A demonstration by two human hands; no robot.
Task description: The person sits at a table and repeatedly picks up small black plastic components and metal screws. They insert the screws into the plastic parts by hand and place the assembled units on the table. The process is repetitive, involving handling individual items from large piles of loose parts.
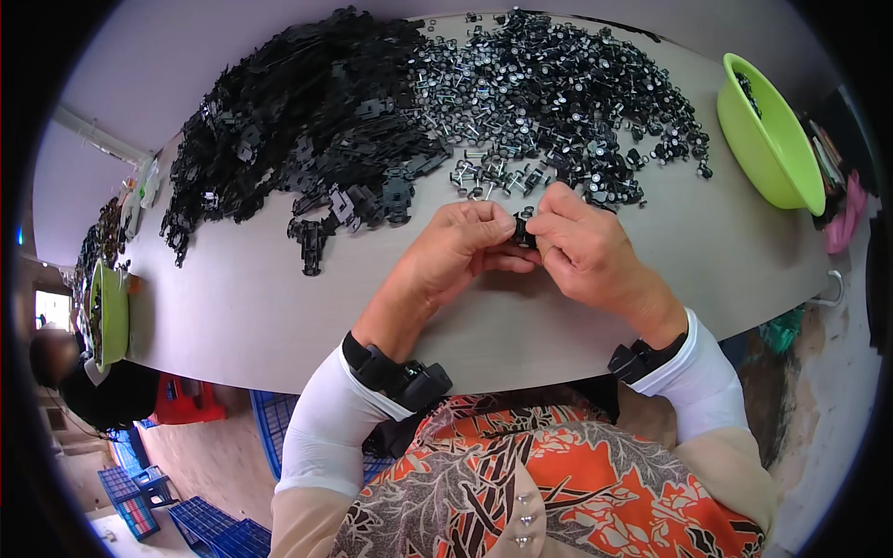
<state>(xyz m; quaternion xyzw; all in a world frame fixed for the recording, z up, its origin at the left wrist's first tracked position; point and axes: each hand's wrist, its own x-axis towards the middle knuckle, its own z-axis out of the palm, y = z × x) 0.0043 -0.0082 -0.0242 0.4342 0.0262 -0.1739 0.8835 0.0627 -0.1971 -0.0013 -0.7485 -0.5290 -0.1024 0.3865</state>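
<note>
My left hand and my right hand meet above the table, just in front of the heaped parts. Between their fingertips they grip a small black plastic part with a bright round wheel-like spot on it; the fingers cover most of it. Right beyond my hands lie loose wheel axles, short metal rods with black wheels at the ends. They spill from a large pile of wheels and axles. To its left rises a heap of flat black plastic chassis pieces, with one piece at its near edge.
A lime green basin with dark parts inside stands tilted at the table's right end. Another green basin is at the far left, beside a person in dark clothing. Blue plastic crates and a red stool are below the table.
</note>
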